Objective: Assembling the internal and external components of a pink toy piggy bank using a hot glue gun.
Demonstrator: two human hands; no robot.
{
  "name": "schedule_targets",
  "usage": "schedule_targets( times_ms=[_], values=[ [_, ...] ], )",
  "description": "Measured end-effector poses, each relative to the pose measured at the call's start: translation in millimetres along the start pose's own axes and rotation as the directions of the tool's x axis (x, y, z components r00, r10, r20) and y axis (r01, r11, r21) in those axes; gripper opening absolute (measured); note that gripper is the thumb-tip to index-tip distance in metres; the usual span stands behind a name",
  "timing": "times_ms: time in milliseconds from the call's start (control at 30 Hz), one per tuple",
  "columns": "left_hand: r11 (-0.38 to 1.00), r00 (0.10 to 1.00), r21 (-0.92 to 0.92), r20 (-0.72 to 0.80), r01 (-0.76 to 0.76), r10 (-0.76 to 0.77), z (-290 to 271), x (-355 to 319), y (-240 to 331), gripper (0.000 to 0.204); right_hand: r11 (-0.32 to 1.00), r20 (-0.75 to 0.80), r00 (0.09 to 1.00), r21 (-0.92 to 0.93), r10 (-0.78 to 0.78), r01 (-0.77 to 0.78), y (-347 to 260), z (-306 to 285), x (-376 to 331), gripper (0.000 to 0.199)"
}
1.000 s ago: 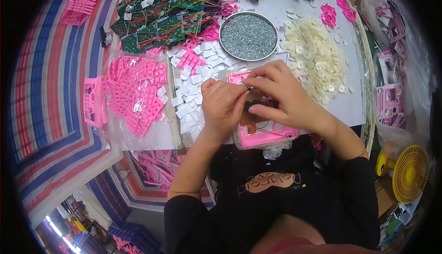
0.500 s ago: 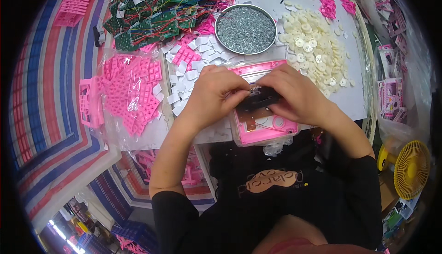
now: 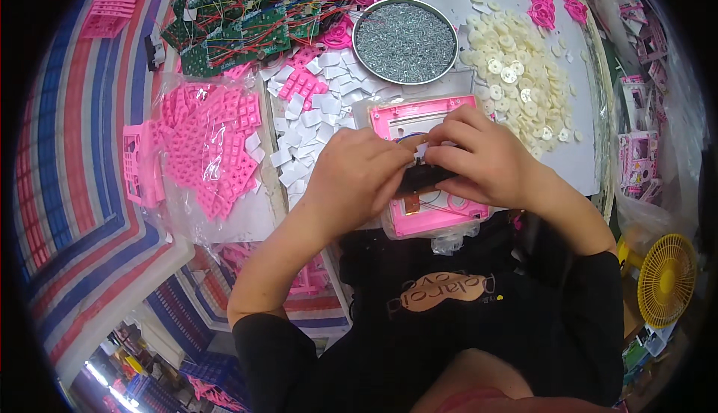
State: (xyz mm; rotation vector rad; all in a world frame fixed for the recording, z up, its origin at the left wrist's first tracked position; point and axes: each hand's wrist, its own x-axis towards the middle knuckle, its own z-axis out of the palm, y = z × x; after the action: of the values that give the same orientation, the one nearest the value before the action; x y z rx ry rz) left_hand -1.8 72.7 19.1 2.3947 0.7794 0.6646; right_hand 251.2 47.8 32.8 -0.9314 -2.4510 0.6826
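Observation:
In front of me lies an open pink plastic housing (image 3: 426,224), with a brown flat strip (image 3: 411,205) and thin wires inside it. Over its middle, a black plastic part (image 3: 419,179) sits between my two hands. My left hand (image 3: 363,170) pinches at the left end of the black part, fingers closed. From the right, my right hand (image 3: 486,160) has its fingers curled onto the same part. A small white piece (image 3: 421,150) shows between the fingertips of both hands. The fingers hide much of the black part.
Beyond the housing stands a round tray (image 3: 364,69) of small screws. Cream plastic discs (image 3: 516,76) are heaped right, white paper pieces (image 3: 307,132) left. Pink keypads (image 3: 213,144) in clear plastic lie farther left, wired green circuit boards (image 3: 254,20) behind. A yellow fan (image 3: 666,280) stands right.
My fingers have shifted on the black part, and a small white piece now shows between them. The screwdriver tip at the top edge has left the view.

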Motion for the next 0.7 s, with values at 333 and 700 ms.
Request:
schedule_targets(
  times_ms=[333,700],
  values=[
    [0.858,0.889,-0.254,0.233,0.446,-0.393,-3,26,8,0.018,0.946,-0.015,0.997,-0.315,0.077,-0.078,-31,2,-1,0.032],
    [0.720,0.762,-0.298,0.431,0.626,-0.484,-5,40,3,0.019,0.936,-0.038,0.999,-0.351,-0.038,0.022,-24,-1,-4,0.029]
  ],
)
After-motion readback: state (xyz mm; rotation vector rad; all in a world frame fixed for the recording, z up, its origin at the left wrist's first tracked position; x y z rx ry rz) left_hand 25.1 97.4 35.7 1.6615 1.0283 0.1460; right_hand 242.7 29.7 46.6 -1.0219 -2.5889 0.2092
